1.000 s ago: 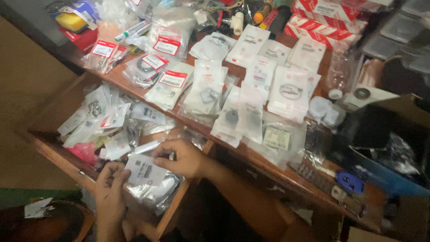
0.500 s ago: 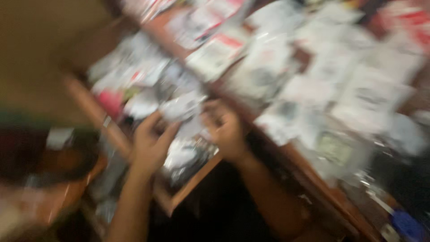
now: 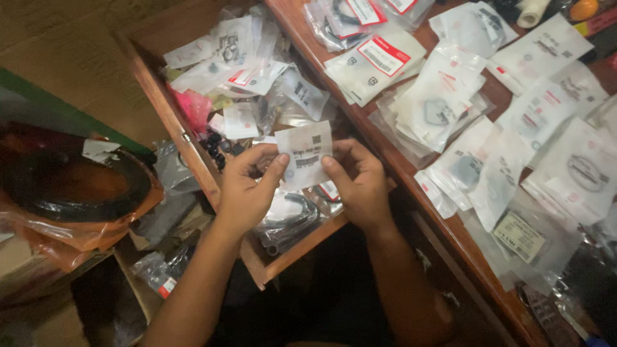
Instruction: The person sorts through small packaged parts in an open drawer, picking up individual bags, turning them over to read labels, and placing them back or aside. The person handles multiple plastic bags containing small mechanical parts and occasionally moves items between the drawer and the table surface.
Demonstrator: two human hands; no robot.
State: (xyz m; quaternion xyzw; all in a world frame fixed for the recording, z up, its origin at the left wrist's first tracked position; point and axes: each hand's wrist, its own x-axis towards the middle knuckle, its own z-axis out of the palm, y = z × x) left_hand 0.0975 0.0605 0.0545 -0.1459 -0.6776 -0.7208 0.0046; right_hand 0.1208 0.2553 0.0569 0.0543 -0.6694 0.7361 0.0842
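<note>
My left hand (image 3: 247, 186) and my right hand (image 3: 360, 183) together hold a small white packet (image 3: 304, 154) with a printed label, over an open wooden drawer (image 3: 302, 247). Each thumb presses on the packet's lower edge. The drawer is full of clear and white parts bags (image 3: 244, 71), a pink packet (image 3: 195, 109) and some small black rings (image 3: 215, 144). Under the held packet lies a clear bag with a curved black part (image 3: 292, 218).
A wooden counter (image 3: 411, 186) to the right is covered with several sealed parts bags (image 3: 443, 103). At the left a black rubber ring in an orange plastic bag (image 3: 71, 186) rests on boxes. More bags (image 3: 160, 273) lie on the floor below the drawer.
The view has swung left and down over the drawer. Both hands have lifted a small white packet up from the bags and now hold it flat between them.
</note>
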